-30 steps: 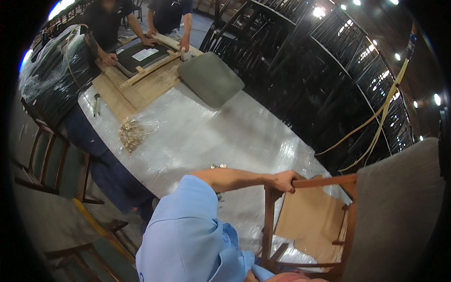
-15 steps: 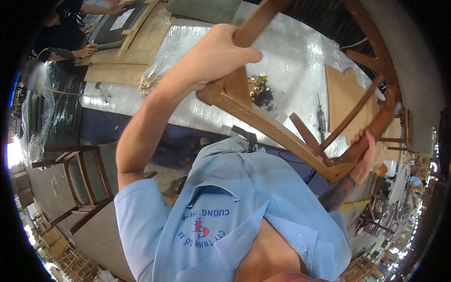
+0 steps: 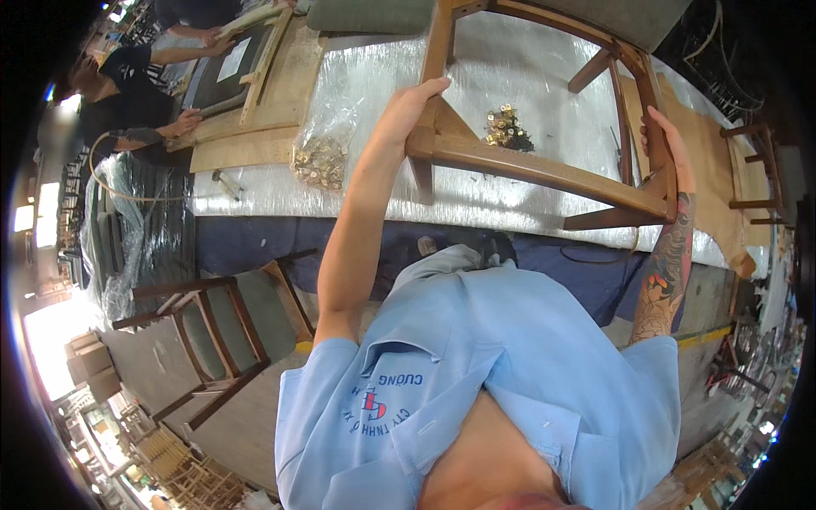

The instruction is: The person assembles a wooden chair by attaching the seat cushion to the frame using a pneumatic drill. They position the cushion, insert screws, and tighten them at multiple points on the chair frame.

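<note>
A brown wooden chair frame [image 3: 544,174] is over the worktable in front of me, its front rail toward me and a grey panel [image 3: 625,21] at its far side. My left hand [image 3: 414,110] is wrapped round the frame's left corner, thumb on top. On the right side rail, my right hand [image 3: 666,140] grips from outside, its fingers partly hidden behind the wood. Through the frame I see a small heap of brass-coloured metal fittings [image 3: 507,134] on the table. I cannot tell whether the frame's legs touch the tabletop.
Clear plastic wrap covers the worktable [image 3: 357,93]. A bag of fittings [image 3: 319,161] and a small tool [image 3: 225,183] lie left. Co-workers' hands [image 3: 183,123] rest by a wooden board [image 3: 242,149]. Another chair [image 3: 225,327] stands on the floor at left; brown cardboard [image 3: 710,161] lies right.
The chair frame has turned from a steep tilt to nearly square with the table. Both hands moved with it, keeping their hold; my right hand rose toward the far side.
</note>
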Demonstrator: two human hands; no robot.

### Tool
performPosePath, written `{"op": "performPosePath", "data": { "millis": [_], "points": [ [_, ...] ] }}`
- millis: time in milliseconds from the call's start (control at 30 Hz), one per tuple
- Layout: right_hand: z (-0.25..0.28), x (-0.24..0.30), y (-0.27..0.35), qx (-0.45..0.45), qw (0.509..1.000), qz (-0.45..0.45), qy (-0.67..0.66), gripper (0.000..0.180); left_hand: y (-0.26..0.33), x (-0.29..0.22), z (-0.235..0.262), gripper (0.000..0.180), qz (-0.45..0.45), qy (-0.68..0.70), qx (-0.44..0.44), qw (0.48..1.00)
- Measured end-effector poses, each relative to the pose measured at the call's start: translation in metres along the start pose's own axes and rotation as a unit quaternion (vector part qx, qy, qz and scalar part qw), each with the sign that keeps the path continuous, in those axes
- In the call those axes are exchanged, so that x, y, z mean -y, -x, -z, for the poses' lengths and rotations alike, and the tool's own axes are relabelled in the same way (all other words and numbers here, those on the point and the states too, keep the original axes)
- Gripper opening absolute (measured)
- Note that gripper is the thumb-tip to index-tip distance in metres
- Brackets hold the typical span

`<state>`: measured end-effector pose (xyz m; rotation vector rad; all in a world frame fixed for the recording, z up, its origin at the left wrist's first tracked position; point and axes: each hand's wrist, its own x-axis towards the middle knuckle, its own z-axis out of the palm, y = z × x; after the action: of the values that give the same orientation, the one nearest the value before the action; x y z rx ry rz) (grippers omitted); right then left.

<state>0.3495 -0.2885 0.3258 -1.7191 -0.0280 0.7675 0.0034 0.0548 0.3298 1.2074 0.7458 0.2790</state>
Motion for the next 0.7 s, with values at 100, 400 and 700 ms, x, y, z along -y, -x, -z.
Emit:
{"op": "performPosePath", "data": {
  "millis": [100, 400, 700],
  "points": [
    [-0.004, 0.006, 0.019, -0.018, 1.0, 0.016, -0.011, 0.038, 0.007, 0.004, -0.004, 0.042, 0.025, 0.047, 0.004, 0.999],
    [-0.004, -0.009, 0.032, -0.016, 0.993, 0.021, -0.112, 0.054, 0.04, 0.161, 0.039, 0.049, -0.159, -0.039, -0.247, 0.955],
    [0.017, -0.007, 0.005, 0.014, 0.991, -0.01, -0.131, 0.049, -0.031, 0.247, -0.073, 0.025, 0.258, -0.168, 0.06, 0.95]
  ]
}}
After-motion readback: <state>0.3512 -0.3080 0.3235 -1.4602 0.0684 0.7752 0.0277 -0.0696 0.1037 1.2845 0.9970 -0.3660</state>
